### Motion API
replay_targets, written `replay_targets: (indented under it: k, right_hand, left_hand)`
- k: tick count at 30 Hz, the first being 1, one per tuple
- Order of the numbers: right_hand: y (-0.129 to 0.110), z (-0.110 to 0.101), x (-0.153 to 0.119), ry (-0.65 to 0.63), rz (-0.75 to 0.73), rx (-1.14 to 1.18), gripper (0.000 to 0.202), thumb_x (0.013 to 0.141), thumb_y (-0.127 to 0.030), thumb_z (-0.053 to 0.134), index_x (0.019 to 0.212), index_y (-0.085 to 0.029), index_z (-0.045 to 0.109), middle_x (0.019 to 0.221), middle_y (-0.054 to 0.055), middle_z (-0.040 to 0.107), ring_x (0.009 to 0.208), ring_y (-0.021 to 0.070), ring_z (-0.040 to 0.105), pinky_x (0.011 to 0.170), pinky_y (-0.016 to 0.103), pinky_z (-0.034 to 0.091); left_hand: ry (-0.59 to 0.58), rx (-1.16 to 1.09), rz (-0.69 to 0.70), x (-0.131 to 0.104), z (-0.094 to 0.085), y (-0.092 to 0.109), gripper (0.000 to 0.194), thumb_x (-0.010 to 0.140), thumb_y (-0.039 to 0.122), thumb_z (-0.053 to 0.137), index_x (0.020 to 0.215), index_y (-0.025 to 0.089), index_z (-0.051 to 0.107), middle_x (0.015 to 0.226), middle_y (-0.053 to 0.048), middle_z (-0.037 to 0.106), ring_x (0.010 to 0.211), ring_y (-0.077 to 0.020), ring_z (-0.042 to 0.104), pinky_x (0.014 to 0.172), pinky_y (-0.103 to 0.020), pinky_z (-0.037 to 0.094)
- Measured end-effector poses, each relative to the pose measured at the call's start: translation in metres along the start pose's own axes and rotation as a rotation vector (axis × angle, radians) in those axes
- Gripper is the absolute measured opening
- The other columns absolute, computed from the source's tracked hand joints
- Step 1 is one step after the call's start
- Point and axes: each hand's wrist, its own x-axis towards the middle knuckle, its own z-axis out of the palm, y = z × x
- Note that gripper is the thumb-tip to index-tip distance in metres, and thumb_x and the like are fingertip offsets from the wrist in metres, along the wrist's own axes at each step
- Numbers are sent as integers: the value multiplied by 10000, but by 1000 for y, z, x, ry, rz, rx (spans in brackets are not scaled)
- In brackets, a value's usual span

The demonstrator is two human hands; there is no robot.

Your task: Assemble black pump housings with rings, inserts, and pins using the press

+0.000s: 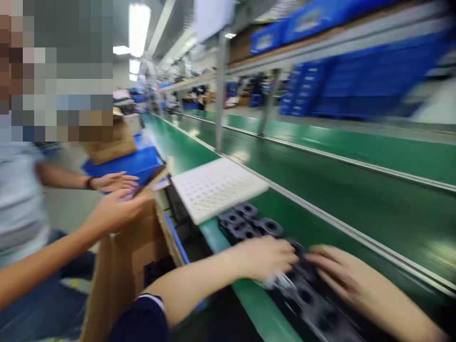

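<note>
Black parts with round holes [270,227] stand in a row along the green bench edge [249,304]. Over the middle of the row is my left hand [265,256], its fingers bent down onto the parts beside something clear and shiny [280,281]. My right hand [337,268] reaches in from the right, fingertips at the far side of the same row. Motion blur hides whether either hand grips a part. A white tray with rows of small dimples [217,185] lies just beyond the row.
At the left, another person's hands [123,202] hold a flat dark item above an open cardboard box [123,251]. A blue bin [142,164] is behind. Metal posts [220,95] and a shelf with blue crates [349,80] rise over the green conveyor [320,185].
</note>
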Motion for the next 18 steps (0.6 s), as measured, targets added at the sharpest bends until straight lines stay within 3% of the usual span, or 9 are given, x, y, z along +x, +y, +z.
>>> replay_targets:
  k: [3, 5, 9, 12, 15, 18]
  right_hand:
    - [-3, -11, -14, -190, 78, -30, 298, 954, -156, 459, 1104, -212, 711, 1062, 138, 658, 972, 252, 629, 864, 420, 542]
    - [-1, -11, -11, -200, 163, -45, 281, 949, -131, 491, 1124, -190, 703, 1060, 126, 632, 979, 246, 592, 882, 425, 518]
    - [0, -10, -7, -131, 270, 0, 295, 921, -128, 571, 1166, -233, 696, 1084, 102, 603, 1000, 243, 561, 909, 445, 482]
    - [3, -15, -9, 14, 387, 155, 294, 915, -100, 543, 1153, -199, 685, 1068, 99, 610, 990, 218, 580, 907, 403, 495]
    - [7, -27, -10, 140, 548, 281, 222, 921, -117, 532, 1060, -174, 696, 982, 81, 636, 898, 192, 599, 795, 333, 508]
    - [-3, -39, -8, 58, 592, 464, 152, 943, -251, 596, 1009, -180, 713, 939, 59, 657, 857, 178, 608, 756, 299, 492]
  left_hand:
    - [108, -119, -62, 10, 9, -8, 369, 1018, 149, 335, 1210, 100, 646, 1332, -145, 645, 1298, -234, 577, 1096, -419, 483]
    - [143, -188, -68, 18, 22, -19, 404, 1027, 158, 298, 1319, 61, 561, 1391, -187, 599, 1336, -275, 549, 1116, -495, 462]
    - [161, -246, -48, 23, 35, -31, 383, 1016, 189, 370, 1339, 102, 555, 1396, -182, 606, 1334, -273, 558, 1118, -504, 476]
    - [146, -288, -59, 21, 31, -32, 372, 1010, 190, 390, 1325, 130, 578, 1403, -170, 605, 1343, -260, 551, 1131, -516, 464]
    - [149, -380, -122, 25, 20, -31, 353, 1016, 208, 396, 1296, 134, 598, 1378, -161, 623, 1317, -253, 575, 1131, -499, 465]
    - [219, -507, -227, 35, 8, -24, 321, 1024, 219, 394, 1254, 151, 608, 1267, -137, 671, 1200, -214, 643, 1042, -399, 540]
